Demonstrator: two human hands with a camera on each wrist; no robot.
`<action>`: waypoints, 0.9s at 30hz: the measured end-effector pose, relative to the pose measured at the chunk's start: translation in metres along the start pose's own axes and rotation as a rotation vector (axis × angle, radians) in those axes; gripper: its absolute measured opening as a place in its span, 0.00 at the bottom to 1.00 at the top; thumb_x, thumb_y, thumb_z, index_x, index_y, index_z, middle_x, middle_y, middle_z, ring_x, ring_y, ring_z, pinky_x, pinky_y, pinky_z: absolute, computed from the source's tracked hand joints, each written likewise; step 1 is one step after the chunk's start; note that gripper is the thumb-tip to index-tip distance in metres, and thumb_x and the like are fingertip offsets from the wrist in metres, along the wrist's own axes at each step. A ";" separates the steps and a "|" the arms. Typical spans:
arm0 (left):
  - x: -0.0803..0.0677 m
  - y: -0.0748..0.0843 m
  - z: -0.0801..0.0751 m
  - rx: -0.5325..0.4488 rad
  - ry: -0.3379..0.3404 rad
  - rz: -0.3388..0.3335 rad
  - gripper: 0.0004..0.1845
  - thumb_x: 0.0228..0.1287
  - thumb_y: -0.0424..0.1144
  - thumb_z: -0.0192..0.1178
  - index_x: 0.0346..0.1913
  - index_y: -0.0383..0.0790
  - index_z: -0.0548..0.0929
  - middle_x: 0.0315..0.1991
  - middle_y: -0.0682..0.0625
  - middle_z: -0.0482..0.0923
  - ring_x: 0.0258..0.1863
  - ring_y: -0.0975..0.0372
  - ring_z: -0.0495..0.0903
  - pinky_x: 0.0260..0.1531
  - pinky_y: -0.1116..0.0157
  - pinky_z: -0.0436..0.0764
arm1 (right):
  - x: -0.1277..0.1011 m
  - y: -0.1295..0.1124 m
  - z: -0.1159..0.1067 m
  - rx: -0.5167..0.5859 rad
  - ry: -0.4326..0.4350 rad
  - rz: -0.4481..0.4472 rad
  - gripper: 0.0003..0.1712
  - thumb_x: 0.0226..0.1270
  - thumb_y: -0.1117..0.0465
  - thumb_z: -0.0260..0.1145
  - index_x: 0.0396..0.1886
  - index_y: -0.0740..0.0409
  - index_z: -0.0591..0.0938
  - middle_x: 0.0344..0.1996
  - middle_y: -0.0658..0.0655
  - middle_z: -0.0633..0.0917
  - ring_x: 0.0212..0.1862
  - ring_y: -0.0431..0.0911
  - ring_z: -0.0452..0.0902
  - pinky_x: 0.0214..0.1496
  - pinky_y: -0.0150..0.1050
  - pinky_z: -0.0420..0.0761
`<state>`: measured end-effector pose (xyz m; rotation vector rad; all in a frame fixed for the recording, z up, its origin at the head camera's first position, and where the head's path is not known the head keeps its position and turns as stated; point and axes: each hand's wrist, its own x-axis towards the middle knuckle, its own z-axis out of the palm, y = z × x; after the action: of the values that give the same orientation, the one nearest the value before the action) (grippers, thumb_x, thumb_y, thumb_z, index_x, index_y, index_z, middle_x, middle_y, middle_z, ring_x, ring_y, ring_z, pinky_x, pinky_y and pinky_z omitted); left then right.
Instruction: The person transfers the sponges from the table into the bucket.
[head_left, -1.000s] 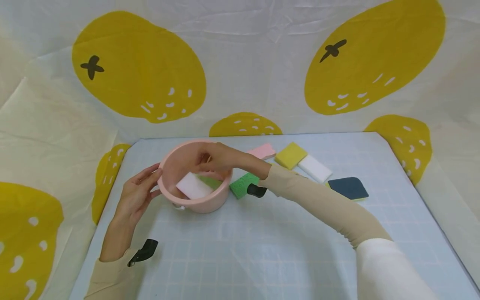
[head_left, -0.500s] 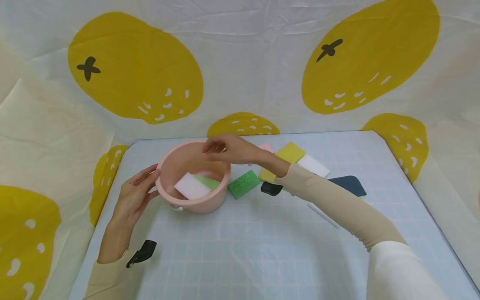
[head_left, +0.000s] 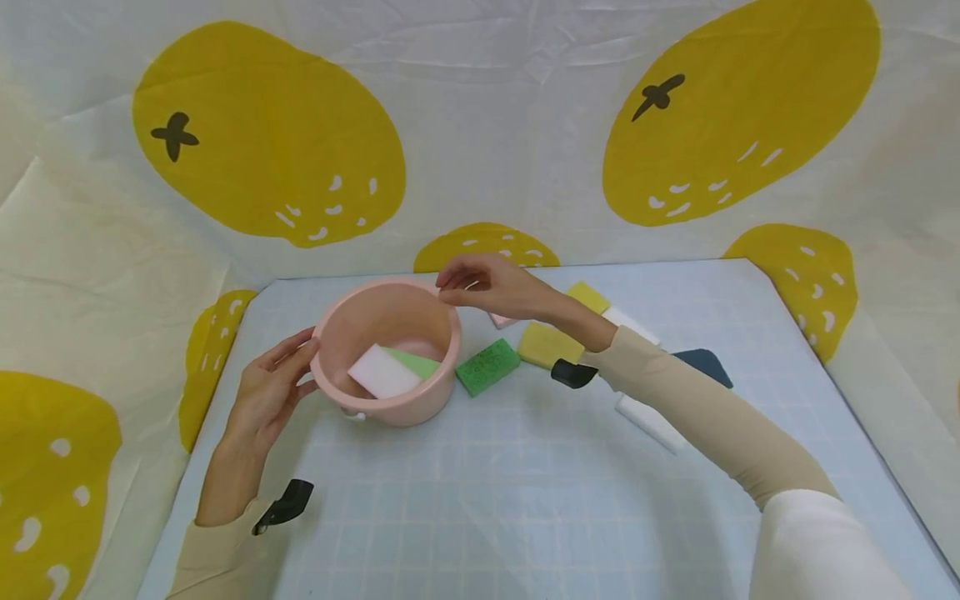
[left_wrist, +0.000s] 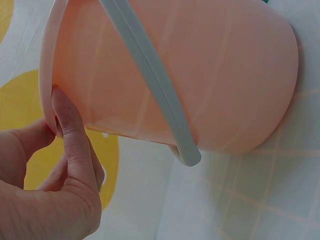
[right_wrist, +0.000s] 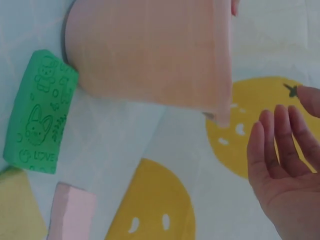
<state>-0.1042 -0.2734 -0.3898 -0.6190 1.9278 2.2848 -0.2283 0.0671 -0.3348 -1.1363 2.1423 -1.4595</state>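
A pink bucket [head_left: 420, 408] stands at the left of the table. My left hand [head_left: 262, 396] pinches its left rim between thumb and fingers, as the left wrist view also shows, with the bucket's grey handle [left_wrist: 152, 80] hanging down the side. Inside the bucket lie a white sponge block [head_left: 384, 372] and a light green piece [head_left: 412, 362]. My right hand [head_left: 498, 286] is in the air by the bucket's right rim. Its fingers are loosely bent and hold nothing. Right of the bucket lies a green sponge [right_wrist: 40, 115] with embossed drawings.
A yellow sponge [head_left: 551, 346] and a pink one [right_wrist: 72, 215] lie near the green sponge. Further right are another yellow sponge [head_left: 589, 296], a dark-topped sponge [head_left: 705, 365] and a white block [head_left: 651, 422], partly behind my right arm. A fruit-printed cloth [head_left: 480, 150] encloses the table.
My right hand has risen out of the bucket and moved right, past its rim. The left hand keeps its hold on the rim, and the bucket has barely moved.
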 end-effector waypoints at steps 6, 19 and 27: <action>0.001 -0.001 0.000 -0.012 -0.007 0.014 0.40 0.60 0.51 0.74 0.73 0.45 0.74 0.56 0.59 0.82 0.48 0.66 0.82 0.45 0.69 0.86 | -0.010 0.011 -0.007 0.013 0.042 0.023 0.10 0.75 0.64 0.67 0.52 0.61 0.83 0.46 0.56 0.84 0.50 0.48 0.80 0.60 0.45 0.81; 0.002 0.000 -0.001 0.001 0.003 0.001 0.41 0.60 0.53 0.74 0.75 0.46 0.73 0.57 0.60 0.80 0.49 0.67 0.81 0.45 0.70 0.86 | -0.025 0.046 -0.011 -0.024 0.086 0.063 0.13 0.73 0.65 0.68 0.53 0.65 0.82 0.47 0.59 0.85 0.50 0.50 0.80 0.61 0.47 0.82; 0.002 -0.001 -0.001 -0.002 -0.003 -0.003 0.41 0.60 0.53 0.74 0.75 0.47 0.72 0.58 0.60 0.80 0.50 0.67 0.81 0.45 0.70 0.85 | -0.031 0.073 -0.005 -0.050 0.072 0.091 0.14 0.72 0.64 0.69 0.53 0.65 0.82 0.49 0.61 0.85 0.51 0.51 0.81 0.60 0.47 0.82</action>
<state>-0.1059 -0.2744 -0.3918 -0.6185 1.9220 2.2851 -0.2437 0.1063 -0.4026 -1.0037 2.2591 -1.4350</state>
